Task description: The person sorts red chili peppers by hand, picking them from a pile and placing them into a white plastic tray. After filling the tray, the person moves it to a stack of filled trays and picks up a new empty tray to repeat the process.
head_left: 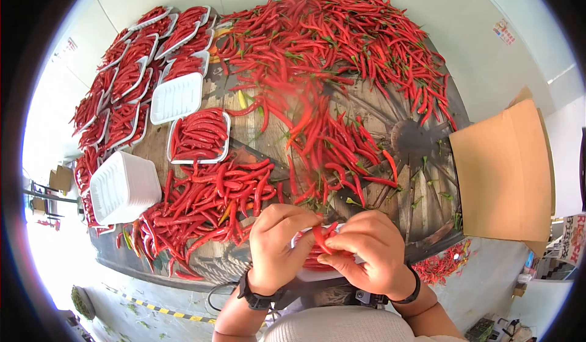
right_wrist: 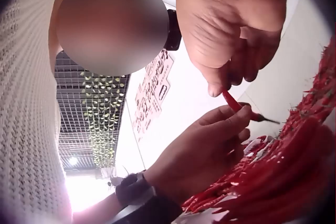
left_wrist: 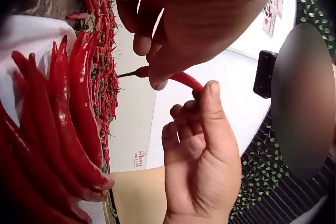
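Between both hands is one red chili [head_left: 321, 239] [left_wrist: 187, 80] [right_wrist: 231, 101], above a white tray [head_left: 317, 275] of red chilies [head_left: 312, 259]. My left hand [head_left: 279, 244] [left_wrist: 194, 19] [right_wrist: 202, 137] pinches it close to its green stem. With thumb and fingertips, my right hand [head_left: 373, 250] [left_wrist: 202, 166] [right_wrist: 231, 29] grips the opposite, pointed end. The dark stem [left_wrist: 126, 75] [right_wrist: 271, 121] sticks out past the left fingertips. In the left wrist view, the tray's chilies [left_wrist: 65, 124] lie side by side at the left.
A stack of white trays [head_left: 125, 186] and a heap of chilies [head_left: 210, 201] lie left. Beyond are a filled tray [head_left: 199, 135], an empty one [head_left: 177, 98] and several filled trays. A large chili pile [head_left: 342, 36] covers the table's back; a cardboard box [head_left: 503, 171] stands right.
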A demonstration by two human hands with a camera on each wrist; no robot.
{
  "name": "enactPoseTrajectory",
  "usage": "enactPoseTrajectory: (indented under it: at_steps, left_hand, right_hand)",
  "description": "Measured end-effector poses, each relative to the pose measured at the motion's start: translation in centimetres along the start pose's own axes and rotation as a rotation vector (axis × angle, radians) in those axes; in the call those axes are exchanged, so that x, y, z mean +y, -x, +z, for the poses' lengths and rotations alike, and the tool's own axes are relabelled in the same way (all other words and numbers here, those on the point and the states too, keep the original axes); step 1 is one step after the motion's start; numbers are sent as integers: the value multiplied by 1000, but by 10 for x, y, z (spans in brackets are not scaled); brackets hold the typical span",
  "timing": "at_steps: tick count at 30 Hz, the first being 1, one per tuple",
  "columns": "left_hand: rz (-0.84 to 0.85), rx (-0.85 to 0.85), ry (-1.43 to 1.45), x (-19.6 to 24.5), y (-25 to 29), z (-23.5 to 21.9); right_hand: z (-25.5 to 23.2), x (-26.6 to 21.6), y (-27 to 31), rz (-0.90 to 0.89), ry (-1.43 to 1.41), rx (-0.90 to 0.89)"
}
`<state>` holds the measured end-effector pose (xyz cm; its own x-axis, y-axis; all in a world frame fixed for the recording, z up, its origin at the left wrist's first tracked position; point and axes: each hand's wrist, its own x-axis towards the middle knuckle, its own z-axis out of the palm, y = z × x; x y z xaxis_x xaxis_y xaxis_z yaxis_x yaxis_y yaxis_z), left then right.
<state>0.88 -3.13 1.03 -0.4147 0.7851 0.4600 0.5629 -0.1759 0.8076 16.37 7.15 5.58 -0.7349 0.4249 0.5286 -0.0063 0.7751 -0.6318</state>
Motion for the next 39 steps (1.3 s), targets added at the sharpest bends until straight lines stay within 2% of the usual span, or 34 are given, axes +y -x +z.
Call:
enactPoseTrajectory:
  at_steps: [1, 2, 3, 5, 6, 15, 20, 24, 26, 30, 33, 35, 37, 39]
  left_hand:
    - [-6, 24, 44, 1, 0, 0]
    - [-82, 26, 116, 5, 1, -3]
    - [-71, 18, 112, 4, 3, -4]
    - [-334, 25, 595, 2, 9, -5]
    - [-384, -33, 697, 2, 10, -9]
    - [-396, -88, 759, 0, 14, -7]
    - [-379, -93, 777, 2, 13, -9]
    - [-469, -149, 868, 1, 14, -11]
    - [-484, -165, 894, 0, 14, -12]
    - [-487, -207, 1027, -1, 12, -12]
    - [-490, -242, 1041, -3, 11, -13]
    - [-483, -260, 1041, -3, 11, -14]
    - [-546, -278, 1084, -1, 10, -15]
    - [-541, -264, 1084, 1, 9, -13]
  right_hand:
    - [0, 2, 0, 1, 2, 15]
    - [-1, 5, 0, 41, -1, 34]
    - [-2, 6, -1, 79, -5, 52]
    - [-5, 6, 0, 130, -8, 89]
    - [-5, 7, 2, 126, 2, 75]
    - [-6, 5, 9, 92, -42, 53]
    - [-6, 7, 13, 195, -159, 32]
    - [-5, 8, 16, 238, -240, 10]
    - [-8, 8, 16, 323, -453, -60]
    - [-6, 12, 18, 329, -542, -114]
    - [-2, 13, 21, 431, -660, -133]
    - [0, 17, 24, 501, -864, -197]
    - [5, 21, 28, 526, -949, -218]
    - [4, 22, 28, 550, -1035, -241]
